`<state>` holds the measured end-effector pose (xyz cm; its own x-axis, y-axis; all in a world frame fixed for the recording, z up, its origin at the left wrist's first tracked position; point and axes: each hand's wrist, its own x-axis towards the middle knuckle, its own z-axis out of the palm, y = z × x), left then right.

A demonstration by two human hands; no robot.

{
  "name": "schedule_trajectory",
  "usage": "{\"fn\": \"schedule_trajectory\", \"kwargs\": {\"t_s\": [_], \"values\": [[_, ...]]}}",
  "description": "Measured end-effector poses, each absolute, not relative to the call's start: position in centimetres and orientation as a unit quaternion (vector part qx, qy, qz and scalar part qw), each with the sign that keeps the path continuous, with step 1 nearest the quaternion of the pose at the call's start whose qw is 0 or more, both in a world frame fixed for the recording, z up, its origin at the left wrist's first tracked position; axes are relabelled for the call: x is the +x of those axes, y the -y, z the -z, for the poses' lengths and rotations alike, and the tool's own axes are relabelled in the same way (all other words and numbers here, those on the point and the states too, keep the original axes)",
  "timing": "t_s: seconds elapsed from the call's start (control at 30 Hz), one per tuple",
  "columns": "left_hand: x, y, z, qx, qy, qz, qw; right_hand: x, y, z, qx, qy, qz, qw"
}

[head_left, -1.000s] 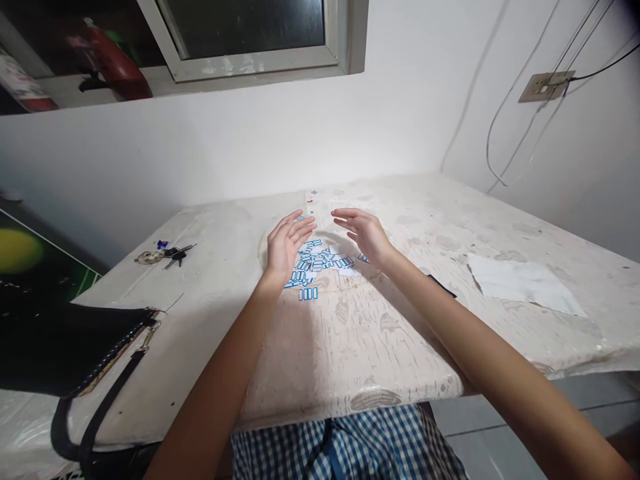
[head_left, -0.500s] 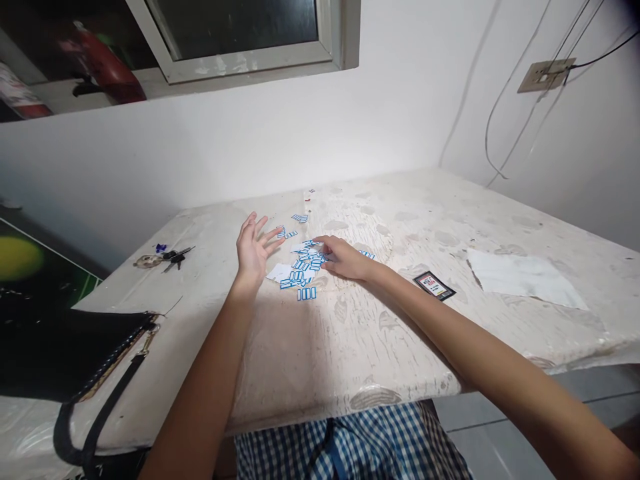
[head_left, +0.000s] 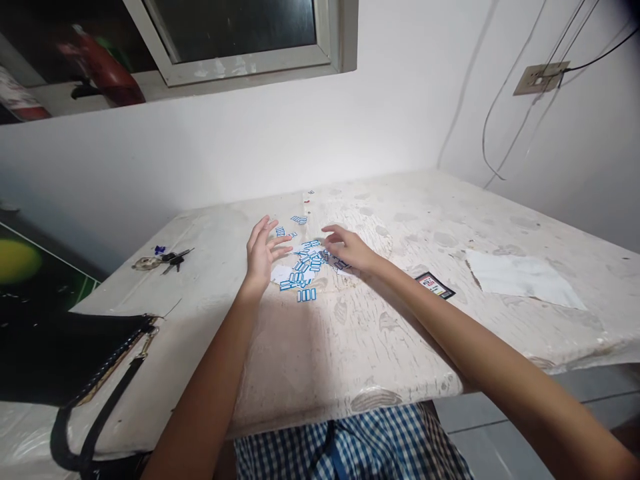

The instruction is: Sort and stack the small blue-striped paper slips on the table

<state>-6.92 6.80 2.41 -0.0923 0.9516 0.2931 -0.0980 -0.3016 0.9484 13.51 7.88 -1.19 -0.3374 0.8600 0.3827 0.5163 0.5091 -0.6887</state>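
A loose pile of small white pieces with blue outlines (head_left: 303, 267) lies on the table, partly over a plain white paper (head_left: 281, 274). My left hand (head_left: 261, 259) is raised at the pile's left edge, palm turned inward, its fingers spread and holding nothing. Just right of the pile is my right hand (head_left: 350, 249), fingers apart and slightly bent, with nothing visible in them. Some pieces show beneath and beside its fingertips; whether it touches them I cannot tell. Beyond the pile lies a small separate group of blue-outlined pieces (head_left: 299, 219).
Keys (head_left: 175, 259) lie at the left, behind a black bag (head_left: 75, 353) with a strap. A black-bordered card (head_left: 434, 285) sits near my right forearm, and a torn white sheet (head_left: 523, 279) farther right. The table (head_left: 380, 347) meets a white wall at the back.
My left hand has shifted slightly right, towards the pile. My right hand has lifted and moved a little right, its fingers spreading, and more pieces show near it.
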Motion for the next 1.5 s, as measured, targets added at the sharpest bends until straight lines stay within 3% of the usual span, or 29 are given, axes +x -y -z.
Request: {"fn": "schedule_trajectory", "kwargs": {"t_s": [0.1,0.23,0.63,0.73,0.87,1.03,1.17,1.37,1.5], "values": [[-6.6,-6.7,-2.3,0.529,-0.424,-0.601,0.424,13.3,-7.3,0.8,-0.458,0.831,-0.177,0.262],[-6.4,-6.8,-1.8,0.542,-0.426,-0.584,0.428,12.4,-6.6,0.2,-0.437,0.858,-0.146,0.227],[-5.9,-6.3,-1.7,0.561,-0.433,-0.563,0.425,12.1,-7.0,0.6,-0.386,0.842,-0.131,0.353],[-5.9,-6.3,-1.7,0.56,-0.438,-0.563,0.421,12.2,-7.2,0.2,-0.391,0.795,-0.213,0.412],[-6.0,-6.3,-1.6,0.568,-0.435,-0.563,0.415,12.2,-7.0,-0.9,-0.394,0.669,-0.413,0.476],[-6.1,-6.4,-1.4,0.573,-0.435,-0.557,0.414,13.1,-6.9,-2.4,-0.374,0.596,-0.523,0.481],[-6.1,-6.6,-1.2,0.575,-0.441,-0.56,0.401,14.0,-6.9,-2.6,-0.412,0.694,-0.416,0.419],[-6.8,-7.6,-1.1,0.556,-0.474,-0.598,0.329,13.8,-6.1,-1.0,-0.439,0.843,-0.222,0.218],[-7.2,-7.7,-1.0,0.594,-0.494,-0.569,0.282,12.3,-5.9,0.4,-0.424,0.858,-0.164,0.239]]}}
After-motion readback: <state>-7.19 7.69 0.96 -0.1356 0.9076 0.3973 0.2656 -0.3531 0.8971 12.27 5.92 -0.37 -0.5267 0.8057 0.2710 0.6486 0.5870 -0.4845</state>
